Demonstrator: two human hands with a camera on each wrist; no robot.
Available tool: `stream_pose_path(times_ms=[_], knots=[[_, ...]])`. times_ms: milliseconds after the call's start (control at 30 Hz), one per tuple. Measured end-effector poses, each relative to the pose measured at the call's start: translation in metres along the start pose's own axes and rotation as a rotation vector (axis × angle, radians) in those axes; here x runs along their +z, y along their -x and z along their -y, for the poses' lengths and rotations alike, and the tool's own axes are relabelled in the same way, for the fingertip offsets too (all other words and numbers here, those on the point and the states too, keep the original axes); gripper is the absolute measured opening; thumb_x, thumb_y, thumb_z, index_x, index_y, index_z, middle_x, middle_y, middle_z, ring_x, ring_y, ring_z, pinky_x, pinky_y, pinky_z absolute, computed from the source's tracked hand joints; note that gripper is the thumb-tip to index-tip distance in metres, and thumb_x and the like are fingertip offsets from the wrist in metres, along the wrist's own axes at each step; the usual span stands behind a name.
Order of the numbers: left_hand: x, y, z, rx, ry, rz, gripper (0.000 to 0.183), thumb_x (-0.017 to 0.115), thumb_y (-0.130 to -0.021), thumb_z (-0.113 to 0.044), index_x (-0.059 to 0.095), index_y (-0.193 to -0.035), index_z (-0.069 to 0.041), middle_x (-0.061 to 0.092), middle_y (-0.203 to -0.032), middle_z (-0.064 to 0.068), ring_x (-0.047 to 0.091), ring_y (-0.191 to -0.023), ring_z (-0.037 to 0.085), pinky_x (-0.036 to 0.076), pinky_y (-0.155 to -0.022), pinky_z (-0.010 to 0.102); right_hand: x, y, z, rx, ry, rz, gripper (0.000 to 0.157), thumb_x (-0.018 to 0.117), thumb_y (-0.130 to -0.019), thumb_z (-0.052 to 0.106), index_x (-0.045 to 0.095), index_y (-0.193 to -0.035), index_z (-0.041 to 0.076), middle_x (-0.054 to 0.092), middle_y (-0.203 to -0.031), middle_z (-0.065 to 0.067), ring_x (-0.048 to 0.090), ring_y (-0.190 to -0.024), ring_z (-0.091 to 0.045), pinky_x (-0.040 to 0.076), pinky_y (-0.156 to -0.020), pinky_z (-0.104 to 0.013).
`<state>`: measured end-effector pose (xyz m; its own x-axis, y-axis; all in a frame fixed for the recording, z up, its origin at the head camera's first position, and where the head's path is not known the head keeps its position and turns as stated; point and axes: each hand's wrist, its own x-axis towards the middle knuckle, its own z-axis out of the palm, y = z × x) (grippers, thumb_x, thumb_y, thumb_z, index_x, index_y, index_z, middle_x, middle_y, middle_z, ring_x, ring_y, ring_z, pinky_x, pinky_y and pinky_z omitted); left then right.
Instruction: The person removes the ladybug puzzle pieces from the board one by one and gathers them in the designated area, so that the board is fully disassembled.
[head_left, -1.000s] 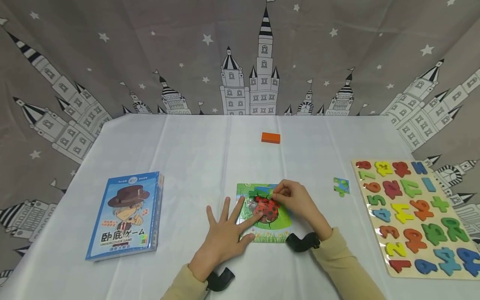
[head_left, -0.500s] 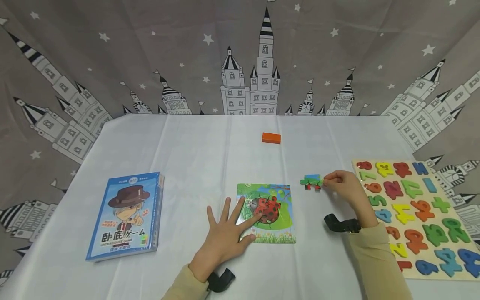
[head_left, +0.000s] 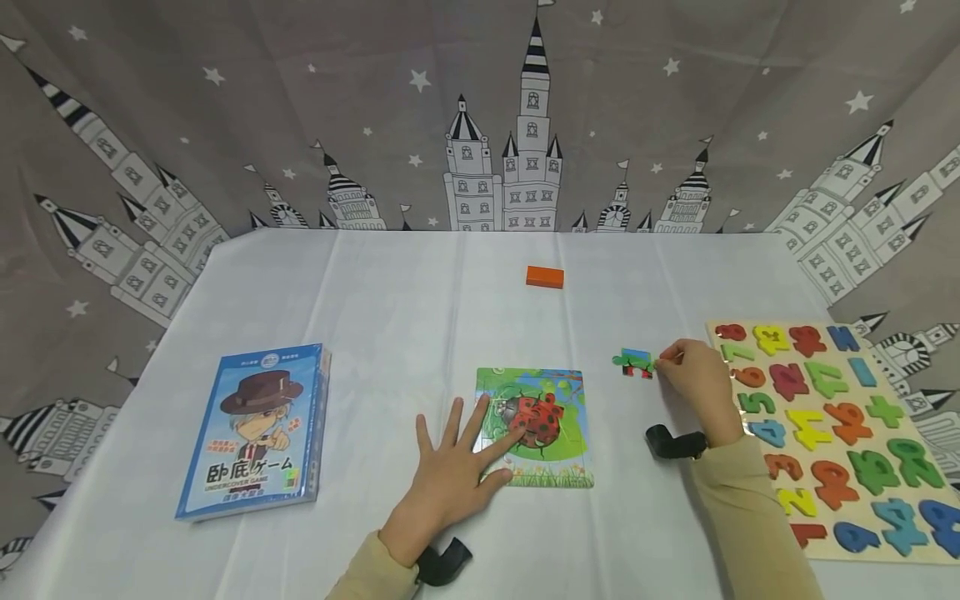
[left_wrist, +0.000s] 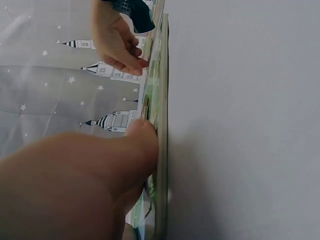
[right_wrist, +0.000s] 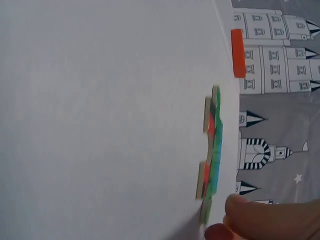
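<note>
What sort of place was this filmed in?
Possibly a children's play corner: a castle-print curtain hangs behind a white table holding a ladybug puzzle and a number board.

A grey curtain printed with castles and stars hangs behind a white-covered table.

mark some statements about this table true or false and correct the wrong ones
1. The left grip rests spread-fingered on the ladybird puzzle. True.
2. The right grip holds nothing. False: the right grip pinches a jigsaw section.
3. The number board lies right of the ladybird puzzle. True.
4. The game box stands upright. False: the game box lies flat.
5. The orange block touches the ladybird puzzle. False: the orange block lies apart, beyond it.
</note>
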<state>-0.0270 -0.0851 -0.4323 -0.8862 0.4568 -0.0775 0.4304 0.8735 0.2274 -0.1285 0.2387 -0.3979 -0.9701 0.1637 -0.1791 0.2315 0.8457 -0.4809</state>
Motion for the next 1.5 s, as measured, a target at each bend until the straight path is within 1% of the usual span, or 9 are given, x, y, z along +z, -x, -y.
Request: stream_pose_path(times_ms=[67, 133, 333, 433, 533, 667, 1000, 1267, 1500], knots=[[-0.001, 0.001, -0.001, -0.006, 0.008, 0.006, 0.048, 0.037, -0.091, -0.054, 0.034, -0.137, -0.043, 0.011, -0.150, 0.010, 0.005, -0.134, 0.040, 0.003, -0.091, 0.072, 0.002, 0.003, 0.007, -0.025, -0.006, -0.015, 0.019, 0.058, -0.087, 0.014, 0.060, -0.091, -0.004, 0.058, -0.075, -0.014, 0.049, -0.065, -0.024, 0.038, -0.053, -0.030], [-0.002, 0.003, -0.002, -0.012, 0.014, 0.013, 0.048, 0.036, -0.091, -0.054, 0.034, -0.137, -0.042, 0.011, -0.150, 0.010, 0.005, -0.134, 0.040, 0.003, -0.091, 0.071, 0.006, 0.007, 0.018, -0.091, -0.029, -0.021, 0.020, 0.059, -0.087, 0.015, 0.061, -0.092, -0.004, 0.060, -0.076, -0.014, 0.051, -0.064, -0.022, 0.039, -0.053, -0.029], [-0.004, 0.005, -0.004, -0.036, 0.015, 0.019, 0.047, 0.036, -0.091, -0.054, 0.036, -0.137, -0.042, 0.010, -0.150, 0.009, 0.005, -0.134, 0.039, 0.003, -0.092, 0.071, 0.040, 0.027, 0.070, -0.430, -0.090, 0.081, 0.014, 0.064, -0.084, 0.015, 0.069, -0.090, 0.003, 0.064, -0.078, -0.004, 0.054, -0.066, -0.015, 0.043, -0.059, -0.030], [-0.004, 0.006, -0.005, -0.044, 0.010, 0.024, 0.047, 0.036, -0.091, -0.054, 0.035, -0.137, -0.042, 0.009, -0.151, 0.009, 0.005, -0.134, 0.038, 0.004, -0.091, 0.071, 0.058, 0.038, 0.096, -0.538, -0.070, 0.152, 0.014, 0.067, -0.082, 0.015, 0.070, -0.091, 0.006, 0.064, -0.079, -0.001, 0.056, -0.069, -0.014, 0.045, -0.062, -0.031], [-0.002, 0.006, -0.005, -0.048, 0.005, 0.028, 0.047, 0.035, -0.091, -0.054, 0.033, -0.137, -0.043, 0.008, -0.151, 0.009, 0.005, -0.134, 0.038, 0.004, -0.091, 0.071, 0.072, 0.045, 0.114, -0.589, 0.021, 0.165, 0.013, 0.070, -0.079, 0.017, 0.071, -0.089, 0.007, 0.065, -0.079, -0.001, 0.058, -0.072, -0.017, 0.047, -0.066, -0.033], [-0.001, 0.006, -0.005, -0.051, -0.004, 0.017, 0.047, 0.035, -0.091, -0.054, 0.033, -0.137, -0.044, 0.009, -0.151, 0.009, 0.006, -0.134, 0.038, 0.005, -0.091, 0.071, 0.080, 0.047, 0.127, -0.610, 0.152, 0.117, 0.014, 0.074, -0.075, 0.020, 0.073, -0.085, 0.010, 0.066, -0.079, -0.002, 0.057, -0.074, -0.021, 0.045, -0.068, -0.036], [-0.002, 0.005, -0.006, -0.054, 0.001, 0.019, 0.046, 0.037, -0.091, -0.054, 0.037, -0.136, -0.043, 0.011, -0.150, 0.009, 0.007, -0.134, 0.039, 0.005, -0.090, 0.072, 0.088, 0.047, 0.139, -0.615, 0.256, 0.089, 0.013, 0.078, -0.070, 0.020, 0.071, -0.077, 0.011, 0.065, -0.074, 0.000, 0.053, -0.068, -0.019, 0.043, -0.066, -0.034], [-0.002, 0.005, -0.006, -0.054, -0.003, 0.025, 0.046, 0.036, -0.091, -0.054, 0.036, -0.136, -0.043, 0.010, -0.150, 0.011, 0.007, -0.134, 0.039, 0.006, -0.090, 0.072, 0.087, 0.050, 0.137, -0.650, 0.216, 0.098, 0.012, 0.075, -0.072, 0.012, 0.067, -0.079, 0.007, 0.061, -0.073, -0.002, 0.051, -0.066, -0.018, 0.042, -0.063, -0.030], [-0.002, 0.005, -0.006, -0.055, -0.022, 0.024, 0.046, 0.036, -0.091, -0.054, 0.035, -0.136, -0.044, 0.010, -0.150, 0.011, 0.008, -0.134, 0.038, 0.007, -0.090, 0.072, 0.088, 0.051, 0.136, -0.599, 0.143, 0.100, 0.013, 0.076, -0.072, 0.011, 0.065, -0.076, 0.009, 0.061, -0.071, 0.000, 0.053, -0.067, -0.018, 0.043, -0.066, -0.032]])
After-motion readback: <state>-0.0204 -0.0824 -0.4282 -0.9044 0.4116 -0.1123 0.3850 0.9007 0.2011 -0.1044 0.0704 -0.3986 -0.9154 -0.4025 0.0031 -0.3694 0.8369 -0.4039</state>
